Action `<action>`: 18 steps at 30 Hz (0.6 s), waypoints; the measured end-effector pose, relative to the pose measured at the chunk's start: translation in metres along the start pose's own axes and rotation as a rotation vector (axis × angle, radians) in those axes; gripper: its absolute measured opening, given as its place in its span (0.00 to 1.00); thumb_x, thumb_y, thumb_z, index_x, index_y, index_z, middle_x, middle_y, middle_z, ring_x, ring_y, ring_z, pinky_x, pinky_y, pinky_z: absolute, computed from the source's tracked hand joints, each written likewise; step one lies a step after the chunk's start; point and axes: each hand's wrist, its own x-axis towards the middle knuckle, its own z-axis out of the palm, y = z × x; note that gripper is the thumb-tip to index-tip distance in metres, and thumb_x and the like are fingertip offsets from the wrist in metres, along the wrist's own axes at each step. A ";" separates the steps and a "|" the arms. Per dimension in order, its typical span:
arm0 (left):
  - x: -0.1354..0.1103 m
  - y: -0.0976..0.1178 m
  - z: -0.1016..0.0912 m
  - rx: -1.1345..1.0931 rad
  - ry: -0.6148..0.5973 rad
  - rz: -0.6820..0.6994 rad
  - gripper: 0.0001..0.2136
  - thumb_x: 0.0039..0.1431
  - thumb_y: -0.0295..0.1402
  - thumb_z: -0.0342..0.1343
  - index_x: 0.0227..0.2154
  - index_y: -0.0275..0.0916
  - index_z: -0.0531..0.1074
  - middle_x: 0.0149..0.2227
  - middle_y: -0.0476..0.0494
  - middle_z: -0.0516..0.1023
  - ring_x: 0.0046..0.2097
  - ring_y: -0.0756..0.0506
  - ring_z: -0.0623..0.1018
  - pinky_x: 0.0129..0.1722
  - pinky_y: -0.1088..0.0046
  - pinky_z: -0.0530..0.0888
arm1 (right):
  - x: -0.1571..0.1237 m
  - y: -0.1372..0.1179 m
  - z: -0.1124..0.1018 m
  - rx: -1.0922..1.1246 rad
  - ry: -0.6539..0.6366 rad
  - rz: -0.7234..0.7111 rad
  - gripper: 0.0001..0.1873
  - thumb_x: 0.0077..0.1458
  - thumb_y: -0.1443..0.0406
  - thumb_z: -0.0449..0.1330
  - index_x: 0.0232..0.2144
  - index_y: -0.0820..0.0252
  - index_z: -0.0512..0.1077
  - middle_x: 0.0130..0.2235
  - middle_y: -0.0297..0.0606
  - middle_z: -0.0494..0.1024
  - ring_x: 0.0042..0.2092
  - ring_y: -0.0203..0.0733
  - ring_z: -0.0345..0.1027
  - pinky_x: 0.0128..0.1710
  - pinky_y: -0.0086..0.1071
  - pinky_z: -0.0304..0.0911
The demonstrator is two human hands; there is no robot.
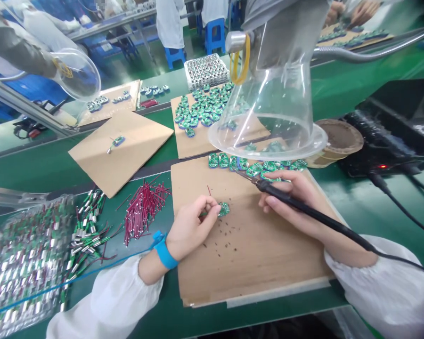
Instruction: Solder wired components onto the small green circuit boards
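Note:
Between the thumb and fingers of my left hand (pixel 194 221) is a small green circuit board (pixel 224 208), held low over the cardboard sheet (pixel 268 240). A thin red wire (pixel 209 190) sticks up beside those fingers. My right hand (pixel 293 202) is closed around a black soldering iron (pixel 286 198), its metal tip pointing up and left toward a row of green circuit boards (pixel 223 160) along the sheet's far edge. The tip is apart from the board in my left hand. Dark crumbs lie scattered on the cardboard below that board.
A clear fume hood (pixel 268 117) hangs over the far boards. Left lie red wires (pixel 144 207), metal parts with wires (pixel 88 226) and a bagged tray (pixel 28 263). A black box (pixel 392 136) with a red light and a round tub (pixel 339 136) stand right.

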 end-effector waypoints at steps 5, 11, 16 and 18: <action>0.000 0.006 0.002 0.149 0.038 0.073 0.07 0.71 0.36 0.52 0.36 0.42 0.71 0.39 0.46 0.71 0.37 0.48 0.73 0.33 0.72 0.71 | -0.005 -0.001 -0.001 0.136 0.128 0.088 0.07 0.67 0.63 0.62 0.47 0.53 0.70 0.33 0.33 0.82 0.32 0.39 0.78 0.34 0.33 0.74; -0.003 0.005 0.007 0.226 0.043 0.042 0.07 0.71 0.36 0.52 0.37 0.41 0.70 0.54 0.41 0.70 0.38 0.48 0.76 0.31 0.71 0.73 | -0.006 0.000 -0.001 0.199 0.101 0.174 0.08 0.67 0.57 0.61 0.38 0.54 0.71 0.24 0.30 0.75 0.23 0.36 0.68 0.22 0.30 0.63; -0.001 0.006 0.008 0.255 0.011 0.063 0.06 0.70 0.35 0.53 0.36 0.41 0.69 0.54 0.43 0.73 0.40 0.47 0.77 0.31 0.72 0.73 | -0.001 -0.003 0.000 0.112 0.069 0.199 0.12 0.67 0.57 0.61 0.33 0.54 0.68 0.22 0.28 0.71 0.22 0.34 0.64 0.22 0.30 0.59; 0.000 0.007 0.008 0.263 0.007 0.060 0.06 0.70 0.35 0.53 0.35 0.41 0.68 0.54 0.44 0.74 0.40 0.48 0.78 0.31 0.72 0.72 | -0.001 -0.004 0.000 0.072 0.052 0.192 0.12 0.67 0.56 0.61 0.33 0.54 0.68 0.22 0.29 0.72 0.23 0.35 0.65 0.24 0.31 0.60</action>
